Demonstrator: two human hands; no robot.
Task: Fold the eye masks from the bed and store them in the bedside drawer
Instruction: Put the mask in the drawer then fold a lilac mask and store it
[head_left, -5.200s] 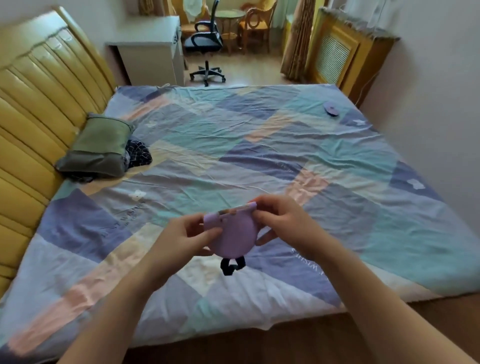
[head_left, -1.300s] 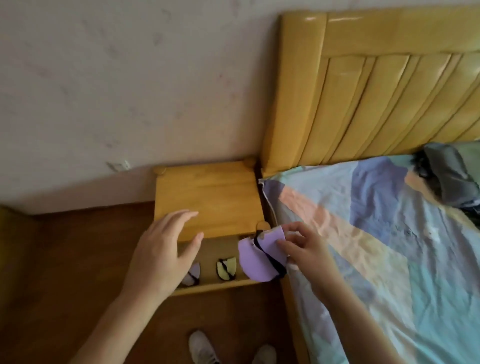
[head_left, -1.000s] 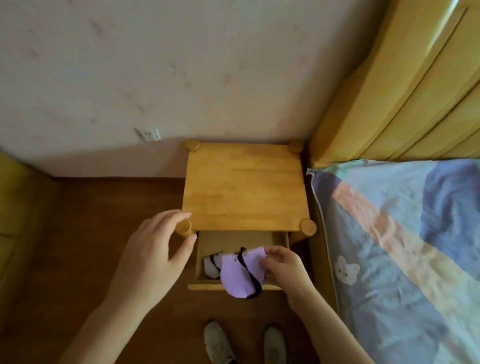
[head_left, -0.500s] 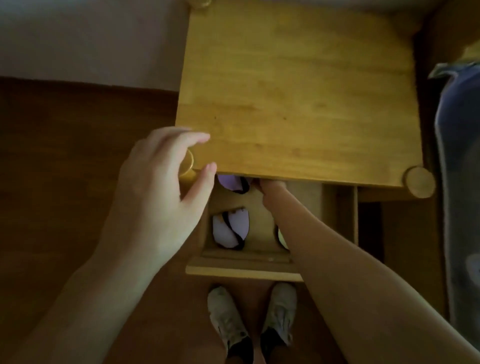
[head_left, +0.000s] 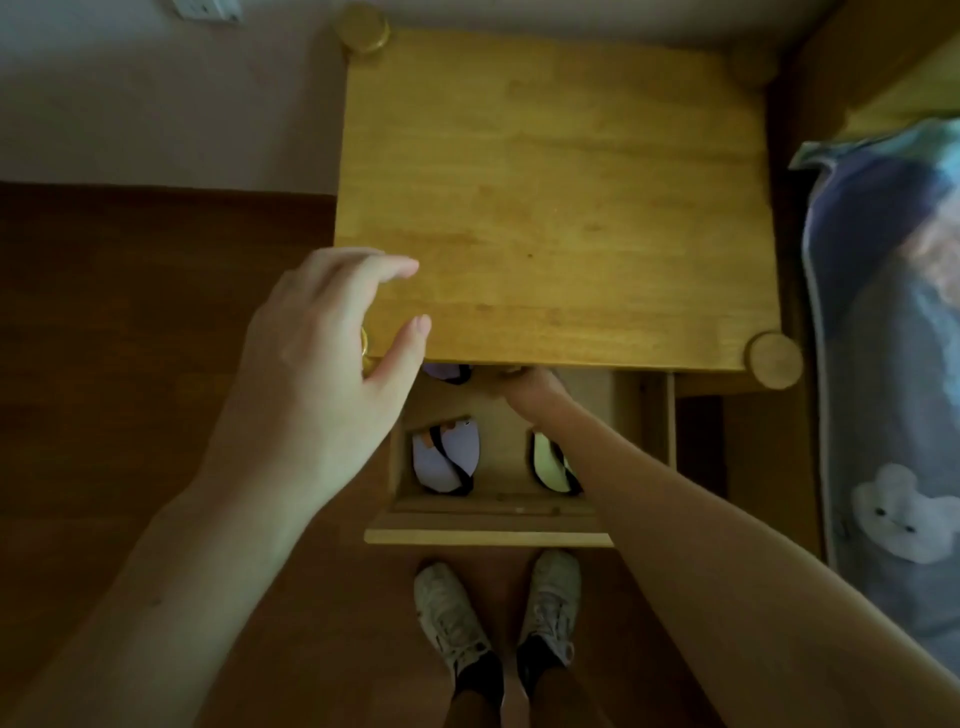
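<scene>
The wooden bedside drawer (head_left: 488, 535) stands pulled out below the nightstand top (head_left: 561, 197). My right hand (head_left: 527, 387) reaches deep into it, its fingers hidden under the top's front edge. A folded purple eye mask (head_left: 447, 371) lies at the drawer's back, just left of that hand and half hidden under the top. Nearer the front lie a folded pale purple mask (head_left: 447, 457) with a black strap and a yellow mask (head_left: 548, 462), partly covered by my forearm. My left hand (head_left: 322, 374) hovers with relaxed fingers over the nightstand's front left corner and holds nothing.
The bed with its patchwork sheet (head_left: 893, 415) lies close on the right of the nightstand. My feet in white shoes (head_left: 498, 613) stand on the dark wooden floor right in front of the drawer. A wall socket (head_left: 208, 8) sits at the top left.
My right hand has carried the folded purple mask from the bed into the drawer and now reaches to its back. In the last half second both hands have hardly moved.
</scene>
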